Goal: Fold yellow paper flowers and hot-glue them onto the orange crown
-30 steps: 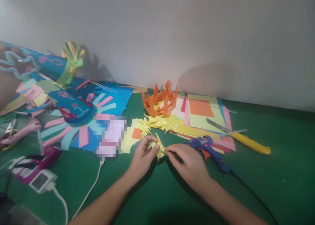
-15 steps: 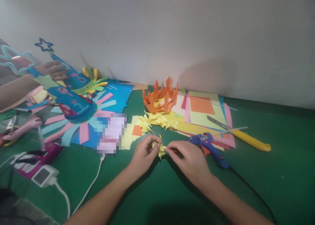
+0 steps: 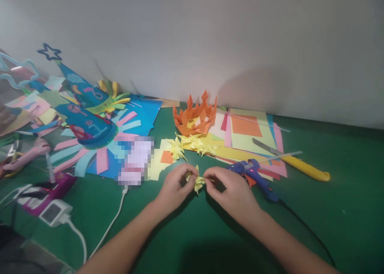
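A small yellow folded-paper flower (image 3: 198,183) is held just over the green table, between my two hands. My left hand (image 3: 177,182) pinches it from the left, thumb and fingers closed. From the right, my right hand (image 3: 231,188) has thumb and forefinger pinched on the tip of a petal. More yellow paper flowers (image 3: 199,145) lie just beyond, in front of an orange folded-paper crown (image 3: 195,120). To the right of my right hand rests a blue glue gun (image 3: 258,178) with a clear glue stick in its back.
A yellow-handled knife (image 3: 306,168) lies at right near stacked coloured paper (image 3: 250,126). Decorated blue cone hats (image 3: 93,122) stand at left, beside a blurred-out phone (image 3: 136,162) on a cable. Nearer are a pink glue gun (image 3: 28,158) and a power strip (image 3: 61,188).
The other person's hand has drawn back from the blue hats toward the left edge. My right hand has shifted slightly right, still pinching a petal tip; the view moved a little.
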Demonstrator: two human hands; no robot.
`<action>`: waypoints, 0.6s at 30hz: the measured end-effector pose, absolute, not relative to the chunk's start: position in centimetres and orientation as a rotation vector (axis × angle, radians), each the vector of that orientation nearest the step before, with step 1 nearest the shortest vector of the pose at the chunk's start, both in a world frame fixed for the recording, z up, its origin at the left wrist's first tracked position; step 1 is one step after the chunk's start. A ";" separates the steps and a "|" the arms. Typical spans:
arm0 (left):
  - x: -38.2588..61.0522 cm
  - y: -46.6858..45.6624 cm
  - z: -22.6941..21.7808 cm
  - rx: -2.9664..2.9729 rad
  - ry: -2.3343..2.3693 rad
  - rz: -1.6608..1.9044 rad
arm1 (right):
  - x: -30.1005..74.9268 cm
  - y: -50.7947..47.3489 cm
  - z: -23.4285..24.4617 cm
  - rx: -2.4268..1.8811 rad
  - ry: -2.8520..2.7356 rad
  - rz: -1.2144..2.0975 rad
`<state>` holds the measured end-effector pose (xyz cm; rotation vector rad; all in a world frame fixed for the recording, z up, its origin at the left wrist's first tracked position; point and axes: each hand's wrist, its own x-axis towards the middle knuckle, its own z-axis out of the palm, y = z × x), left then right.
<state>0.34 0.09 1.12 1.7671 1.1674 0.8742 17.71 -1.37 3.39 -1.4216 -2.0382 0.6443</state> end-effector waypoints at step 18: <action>-0.1 0.1 1.1 1.812 1.084 0.793 | 18.0 -1.3 3.9 -1.462 -2.069 0.606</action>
